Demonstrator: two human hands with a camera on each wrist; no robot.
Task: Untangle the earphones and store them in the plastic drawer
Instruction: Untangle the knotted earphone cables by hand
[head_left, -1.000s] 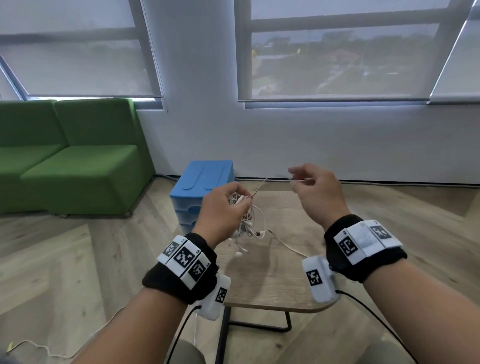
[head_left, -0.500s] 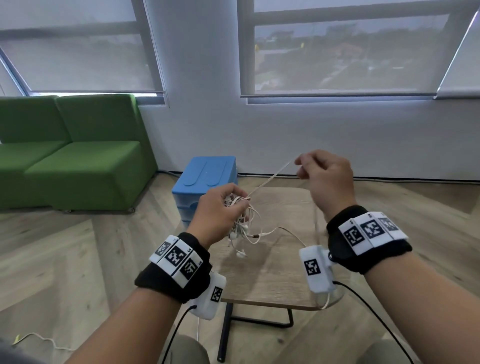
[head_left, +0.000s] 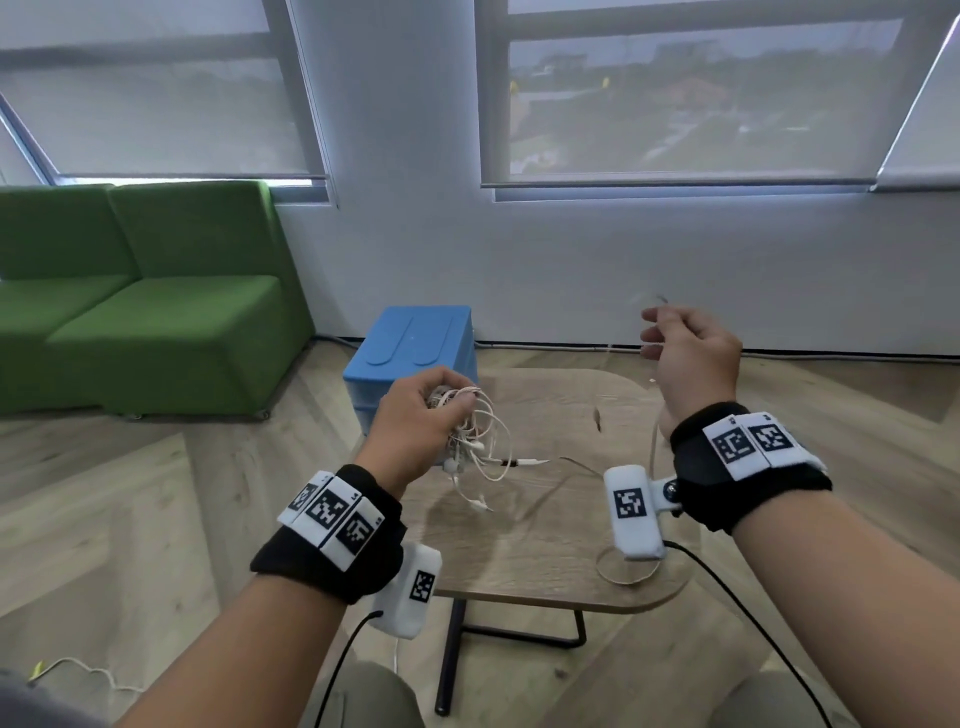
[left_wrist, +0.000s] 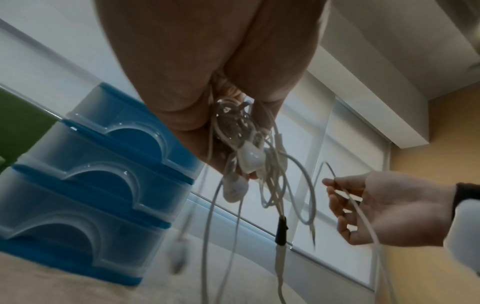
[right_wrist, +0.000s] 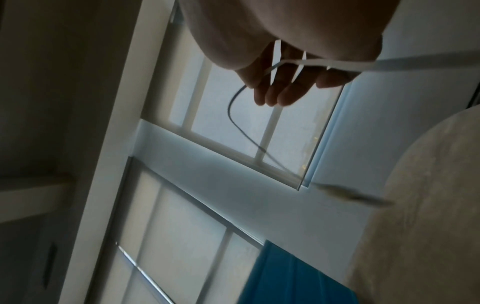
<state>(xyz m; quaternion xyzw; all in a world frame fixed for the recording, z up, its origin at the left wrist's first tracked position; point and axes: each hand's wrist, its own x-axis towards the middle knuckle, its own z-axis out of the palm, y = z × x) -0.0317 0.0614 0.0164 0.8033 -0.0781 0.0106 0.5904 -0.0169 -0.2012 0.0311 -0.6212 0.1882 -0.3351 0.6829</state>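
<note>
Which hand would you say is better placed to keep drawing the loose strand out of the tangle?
Probably the right hand: it holds the freed strand, raised and apart, while the left hand grips the tangled earphones above the table.

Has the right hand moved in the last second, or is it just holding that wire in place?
Yes. Against the wooden table, the right hand has swung out to the right and away from the left hand and its earphone tangle, drawing a cable with it.

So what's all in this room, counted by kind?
Sofa: 1
Drawer unit: 1, with 3 drawers
Table: 1
Earphone bundle: 1
Hands: 2, left, right
Total: 6
</note>
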